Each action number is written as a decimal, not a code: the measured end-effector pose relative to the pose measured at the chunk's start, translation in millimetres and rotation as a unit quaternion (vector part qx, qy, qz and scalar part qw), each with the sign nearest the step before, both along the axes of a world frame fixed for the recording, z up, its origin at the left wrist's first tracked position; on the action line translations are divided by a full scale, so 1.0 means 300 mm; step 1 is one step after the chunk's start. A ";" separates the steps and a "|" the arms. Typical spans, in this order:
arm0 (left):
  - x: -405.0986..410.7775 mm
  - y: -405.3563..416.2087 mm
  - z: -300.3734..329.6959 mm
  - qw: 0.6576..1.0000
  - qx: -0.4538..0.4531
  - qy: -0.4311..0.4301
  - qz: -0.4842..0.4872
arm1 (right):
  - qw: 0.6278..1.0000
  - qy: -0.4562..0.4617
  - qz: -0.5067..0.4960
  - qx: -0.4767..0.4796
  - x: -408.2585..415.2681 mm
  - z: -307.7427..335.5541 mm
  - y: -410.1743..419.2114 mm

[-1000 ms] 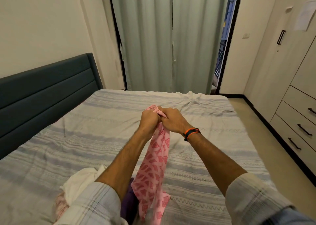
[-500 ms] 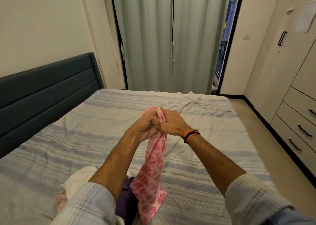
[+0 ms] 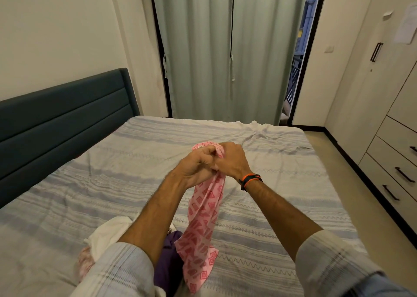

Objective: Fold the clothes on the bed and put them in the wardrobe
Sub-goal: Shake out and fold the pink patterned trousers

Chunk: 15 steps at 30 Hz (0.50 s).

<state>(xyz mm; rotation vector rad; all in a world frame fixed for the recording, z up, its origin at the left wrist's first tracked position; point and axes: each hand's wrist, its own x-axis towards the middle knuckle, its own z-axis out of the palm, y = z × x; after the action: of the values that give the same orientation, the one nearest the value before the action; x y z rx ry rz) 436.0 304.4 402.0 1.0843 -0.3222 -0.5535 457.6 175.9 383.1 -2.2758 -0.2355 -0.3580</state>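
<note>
Both hands are bunched together mid-frame, held up over the bed [image 3: 259,206]. The left hand [image 3: 198,166] has its fingers curled tight around the top of a pink cloth [image 3: 203,224], and the right hand [image 3: 232,161] is pressed right up against it, fingers also curled onto the same gathered edge, so the two are touching. A bit of pink pokes out above the knuckles, and the rest hangs straight down in a loose twisted strip toward the lower middle of the frame, its bottom end reaching the sheet. Lower left, a little pile sits on the bed: a white garment [image 3: 108,231], something purple [image 3: 169,260] just beside the hanging pink, and a pale pink bit [image 3: 85,260] at the edge, partly hidden by the left sleeve. The wardrobe [image 3: 370,107] runs down the right side of the frame, doors closed, well apart from the hands. There's an orange-and-black band [image 3: 250,179] on the right wrist.
</note>
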 end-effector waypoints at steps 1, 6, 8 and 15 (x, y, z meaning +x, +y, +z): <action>-0.006 -0.005 0.005 0.999 0.032 -0.004 0.007 | 1.000 -0.003 -0.012 0.008 0.000 0.000 -0.003; 0.012 -0.016 -0.011 0.951 0.216 0.002 0.222 | 0.994 0.051 -0.028 0.095 0.028 0.010 -0.065; 0.040 0.010 -0.043 0.926 0.234 0.008 0.295 | 0.986 0.079 0.004 0.146 0.037 0.022 -0.105; 0.076 0.075 -0.031 0.933 0.279 -0.127 0.191 | 0.955 0.069 0.168 0.233 0.016 0.127 -0.216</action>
<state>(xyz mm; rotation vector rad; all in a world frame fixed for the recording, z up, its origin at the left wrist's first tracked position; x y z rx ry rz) 458.7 327.0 392.7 1.7308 -0.1697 -0.1479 462.3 111.2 421.3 -1.7470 -0.4132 -0.0625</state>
